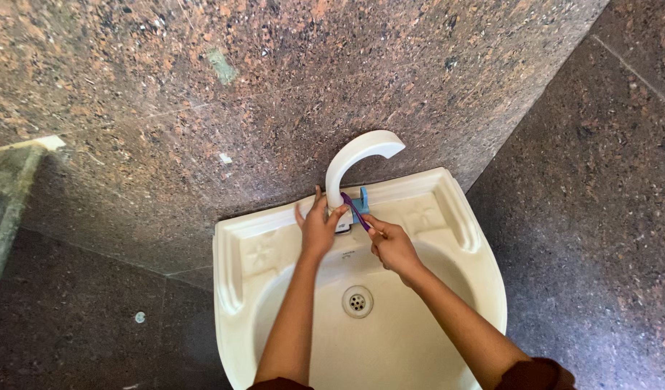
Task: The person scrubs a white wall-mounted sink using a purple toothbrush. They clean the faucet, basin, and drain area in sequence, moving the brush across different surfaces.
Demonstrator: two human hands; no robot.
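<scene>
A cream wash basin (448, 217) is fixed to a speckled brown stone wall. A white curved tap (354, 155) rises from its back ledge, with a blue handle (364, 200) at its base. My left hand (318, 225) is wrapped around the foot of the tap. My right hand (391, 245) holds a purple toothbrush (355, 211), its head pressed against the tap's base next to the left hand's fingers. Both forearms reach in over the bowl.
The round metal drain (357, 301) sits in the middle of the bowl. Dark stone floor (592, 202) lies to the right and left of the basin. A pale ledge edge (29, 148) shows at the far left.
</scene>
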